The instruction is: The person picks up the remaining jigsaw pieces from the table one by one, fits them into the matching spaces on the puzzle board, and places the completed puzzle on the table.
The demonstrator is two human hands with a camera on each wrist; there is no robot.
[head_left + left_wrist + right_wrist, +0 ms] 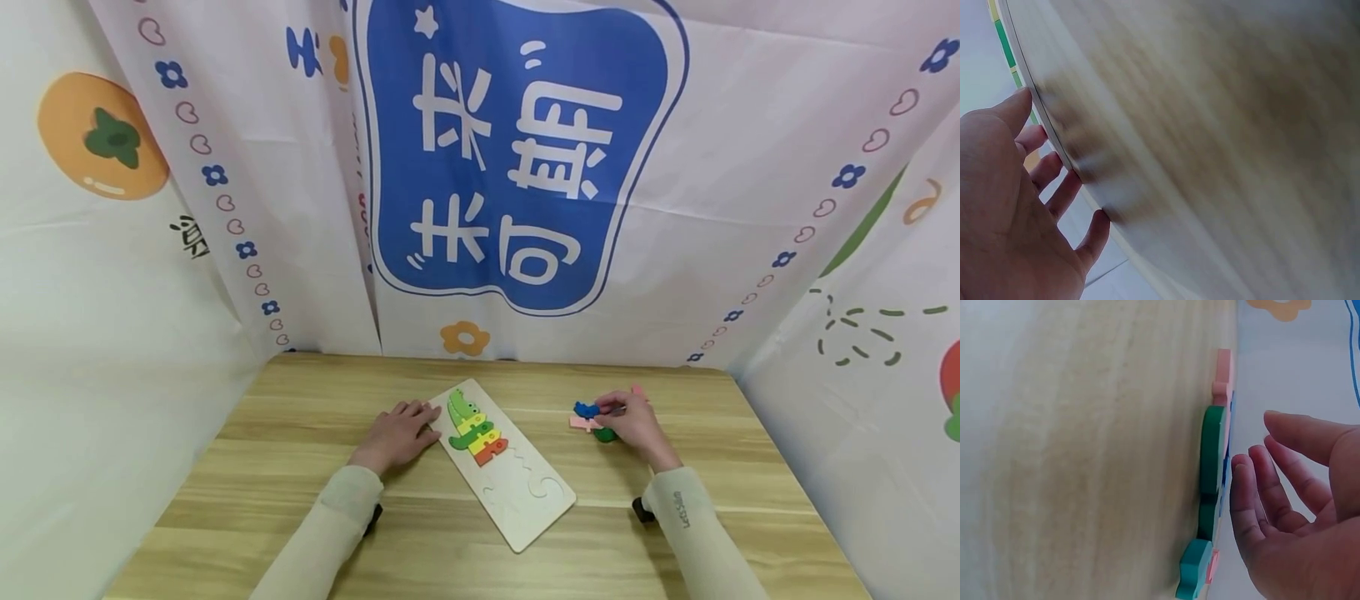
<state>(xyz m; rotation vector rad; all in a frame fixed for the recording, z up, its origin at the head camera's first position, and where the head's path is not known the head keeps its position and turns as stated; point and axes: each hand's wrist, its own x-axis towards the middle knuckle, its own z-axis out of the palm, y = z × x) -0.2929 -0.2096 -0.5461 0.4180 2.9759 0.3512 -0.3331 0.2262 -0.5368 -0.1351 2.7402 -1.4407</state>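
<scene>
A pale wooden puzzle board [517, 517] lies slanted across the table, with a crocodile partly laid out in its upper half: a green head [463, 406], then yellow and green strips, then an orange piece [491, 451]. My left hand [397, 435] rests at the board's left edge, fingertips down on the wood in the left wrist view. Over a group of loose puzzle pieces hovers my right hand [633, 421], fingers loosely bent and nothing between them. Around it lie a blue piece [587, 409], a pink piece [582, 423], a dark green piece [1211, 450] and a teal piece [1194, 569].
Another pink piece [637, 390] shows just beyond the right hand. The wood-grain table [300, 400] meets a printed cloth backdrop [517, 333] at its far edge, and similar cloth walls stand on both sides.
</scene>
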